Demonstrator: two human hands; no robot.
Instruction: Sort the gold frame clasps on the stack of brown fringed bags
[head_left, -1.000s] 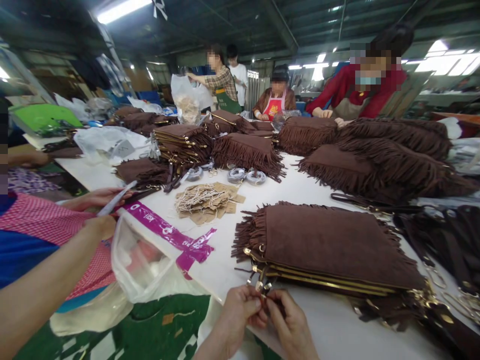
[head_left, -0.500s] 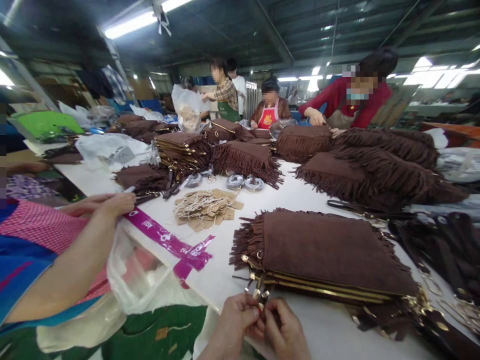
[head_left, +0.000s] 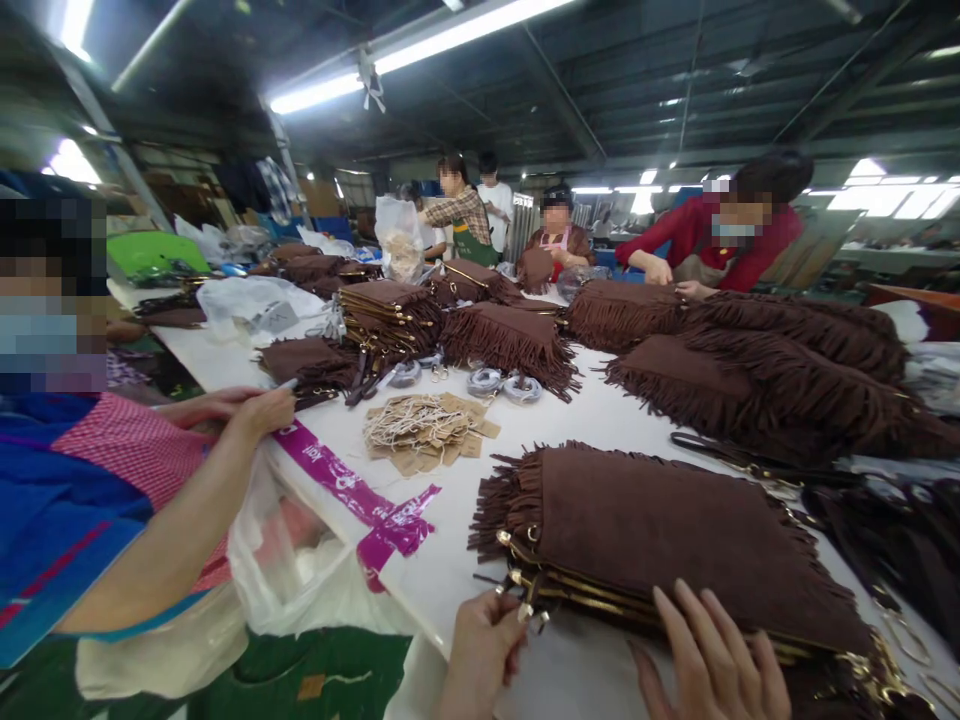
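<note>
The left hand (head_left: 484, 650) is closed in a pinch, thumb and forefinger nipping a small metal clasp (head_left: 534, 620) at the near left corner of the stack of bags (head_left: 660, 520). The right hand (head_left: 712, 660) is open, fingers stretched and a little spread, holding nothing. Its fingertips lie at the stack's near edge, though I cannot tell whether they press on it or hover just above.

The stack sits on the white table (head_left: 600, 400) directly ahead of both hands. Its long axis runs from the clasp corner on the left away to the right. So the left hand is at the end with the hardware, and the right hand is beside the middle of the long side.

The bags are flat, roughly rectangular pouches of brown suede, soft and matt. A thick fringe (head_left: 499, 500) hangs off the left end. The side facing the person shows layered gold-coloured zip edges, hard and shiny against the nap.

Beyond the stack lie a heap of paper tags (head_left: 427, 432) with pale strings and some grey rolls (head_left: 502, 384), then more piles of the same fringed bags. To the left a co-worker's hand (head_left: 262, 410) rests at the end of a purple strip (head_left: 337, 478), just above a clear plastic bag (head_left: 292, 560) that sags over the table edge. Other people stand at the far side of the table
</note>
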